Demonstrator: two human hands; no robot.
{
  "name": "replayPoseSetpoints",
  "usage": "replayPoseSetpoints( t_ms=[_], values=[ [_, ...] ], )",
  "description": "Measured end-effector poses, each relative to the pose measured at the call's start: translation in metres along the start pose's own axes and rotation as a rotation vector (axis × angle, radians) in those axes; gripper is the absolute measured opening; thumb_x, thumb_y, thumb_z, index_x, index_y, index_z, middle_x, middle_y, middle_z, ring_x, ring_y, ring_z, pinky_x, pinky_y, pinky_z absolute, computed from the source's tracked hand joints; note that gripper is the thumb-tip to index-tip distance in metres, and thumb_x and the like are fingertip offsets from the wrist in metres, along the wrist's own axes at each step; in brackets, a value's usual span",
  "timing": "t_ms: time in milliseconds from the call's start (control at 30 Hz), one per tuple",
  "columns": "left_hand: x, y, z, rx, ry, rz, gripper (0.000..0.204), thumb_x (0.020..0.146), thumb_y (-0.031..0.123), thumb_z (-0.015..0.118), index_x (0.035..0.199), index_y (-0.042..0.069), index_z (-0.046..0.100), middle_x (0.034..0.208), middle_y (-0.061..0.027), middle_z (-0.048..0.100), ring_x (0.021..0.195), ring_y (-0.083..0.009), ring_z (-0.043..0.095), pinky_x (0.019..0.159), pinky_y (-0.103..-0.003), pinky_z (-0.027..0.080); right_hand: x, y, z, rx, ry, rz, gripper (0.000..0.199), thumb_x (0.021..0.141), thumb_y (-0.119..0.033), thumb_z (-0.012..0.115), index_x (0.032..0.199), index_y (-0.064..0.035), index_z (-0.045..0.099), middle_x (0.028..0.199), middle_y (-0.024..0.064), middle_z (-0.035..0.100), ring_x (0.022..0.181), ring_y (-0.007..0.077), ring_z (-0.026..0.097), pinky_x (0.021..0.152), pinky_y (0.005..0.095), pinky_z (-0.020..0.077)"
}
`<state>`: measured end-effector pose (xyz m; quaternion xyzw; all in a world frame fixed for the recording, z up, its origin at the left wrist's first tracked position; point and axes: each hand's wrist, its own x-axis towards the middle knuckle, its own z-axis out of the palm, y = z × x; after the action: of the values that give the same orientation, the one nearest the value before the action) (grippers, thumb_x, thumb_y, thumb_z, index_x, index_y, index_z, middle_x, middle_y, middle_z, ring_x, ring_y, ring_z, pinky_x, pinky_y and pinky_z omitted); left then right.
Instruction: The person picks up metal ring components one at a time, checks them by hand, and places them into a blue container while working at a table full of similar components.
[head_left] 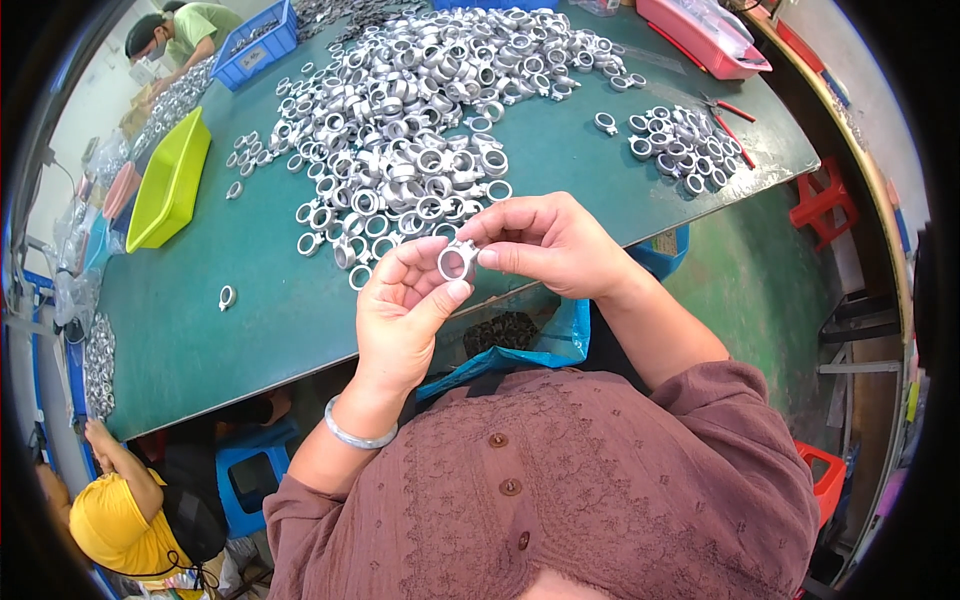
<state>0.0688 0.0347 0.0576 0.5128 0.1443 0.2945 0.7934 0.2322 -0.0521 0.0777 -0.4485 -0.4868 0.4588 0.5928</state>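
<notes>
Over the table's near edge I hold a silvery metal ring [470, 262] with a small lug on its side. The thumb and fingers of my left hand [405, 310] grip its left and lower rim. With thumb and forefinger, my right hand [555, 245] pinches at the lug side; the exact contact is partly hidden by the fingers. Just beyond my hands spreads a large heap of similar rings [400, 120] on the green table [230, 345]. A smaller group of rings [685, 145] lies to the right, and one lone ring [228, 297] to the left.
Red-handled pliers [735, 110] lie at right beside a pink tray [690, 35]. A yellow-green tray [170, 180] and a blue crate [255, 45] stand left. An open blue bag [570, 335] with dark pieces is below my hands. Other people work at far left and lower left.
</notes>
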Motion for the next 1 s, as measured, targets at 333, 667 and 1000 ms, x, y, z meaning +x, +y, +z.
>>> replayPoseSetpoints(
  t_ms=[333, 667, 1000],
  values=[
    [0.0, -0.003, 0.0, 0.087, -0.024, 0.101, 0.036, 0.074, -0.009, 0.059, 0.107, -0.002, 0.047, 0.097, -0.0082, 0.056, 0.091, -0.014, 0.055, 0.082, -0.026, 0.046, 0.0, 0.001, -0.002, -0.03, 0.001, 0.005, 0.021, 0.079, -0.002, 0.057, 0.1, 0.002, 0.059, 0.09, 0.0042, 0.061, 0.084, 0.0091, 0.054, 0.076, 0.023, 0.0436],
    [0.0, -0.002, 0.001, 0.097, -0.05, 0.058, 0.038, 0.076, -0.009, 0.056, 0.112, -0.004, 0.045, 0.104, -0.011, 0.055, 0.096, -0.0165, 0.055, 0.083, -0.027, 0.046, 0.002, 0.005, -0.006, -0.034, 0.029, 0.034, 0.018, 0.081, -0.004, 0.056, 0.098, -0.0004, 0.06, 0.089, 0.0026, 0.061, 0.078, 0.0069, 0.054, 0.067, 0.0198, 0.043],
    [0.001, 0.002, 0.007, 0.07, -0.04, 0.045, 0.036, 0.078, -0.005, 0.056, 0.112, -0.004, 0.046, 0.101, -0.012, 0.056, 0.092, -0.0197, 0.057, 0.08, -0.028, 0.047, 0.007, 0.005, -0.011, -0.054, 0.028, 0.04, 0.017, 0.082, -0.008, 0.056, 0.096, -0.0009, 0.061, 0.085, 0.0025, 0.061, 0.07, 0.0062, 0.053, 0.06, 0.0193, 0.0424]
  ],
)
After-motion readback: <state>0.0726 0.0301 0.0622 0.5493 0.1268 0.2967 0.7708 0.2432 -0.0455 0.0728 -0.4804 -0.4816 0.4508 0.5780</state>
